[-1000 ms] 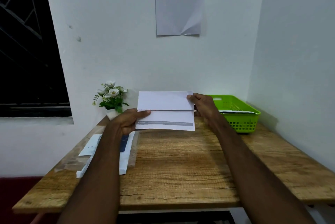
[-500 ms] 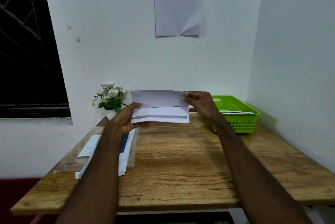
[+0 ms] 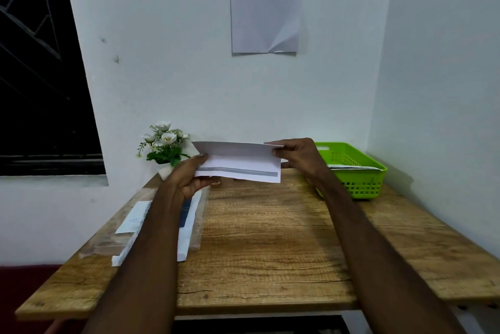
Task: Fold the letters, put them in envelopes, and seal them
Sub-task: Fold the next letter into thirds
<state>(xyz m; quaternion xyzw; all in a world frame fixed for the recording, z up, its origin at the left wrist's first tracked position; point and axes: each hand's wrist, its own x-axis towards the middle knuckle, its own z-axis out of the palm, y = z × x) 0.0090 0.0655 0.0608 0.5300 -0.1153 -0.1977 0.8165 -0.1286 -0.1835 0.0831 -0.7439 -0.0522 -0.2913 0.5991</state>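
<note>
- The envelope (image 3: 238, 161) is held in the air over the far side of the bench (image 3: 270, 239), between the two hands and clear of the wood.
- Left hand (image 3: 189, 174): grip clamped on the envelope's left end, thumb on the near face and fingers behind it.
- Right hand (image 3: 297, 155): grip pinched on the upper right corner, at the flap edge.
- Change: a second ago the flap stood upright and open above the body. It now leans forward and down over the body, so only a narrow band of it shows along the top. The envelope has also shifted slightly left and sits a little tilted.
- The grey adhesive strip (image 3: 238, 172) along the lower part of the near face remains exposed; the flap has not yet met it.
- Judgement: the sealing step is under way for this envelope. Whether a letter is inside cannot be told from this view.
- Green basket (image 3: 362, 184), at the right rear of the bench: holds flat white paper items (image 3: 351, 167) lying near its rim. Their number, and whether they are finished envelopes, cannot be told.
- Clear plastic sleeve (image 3: 200, 214), at the left of the bench: holds white sheets or envelopes (image 3: 132, 221), some with dark print, partly hidden by the left forearm.
- Also present: a small pot of white flowers (image 3: 165, 141) at the rear left, and a printed sheet (image 3: 266, 3) fixed to the wall.
</note>
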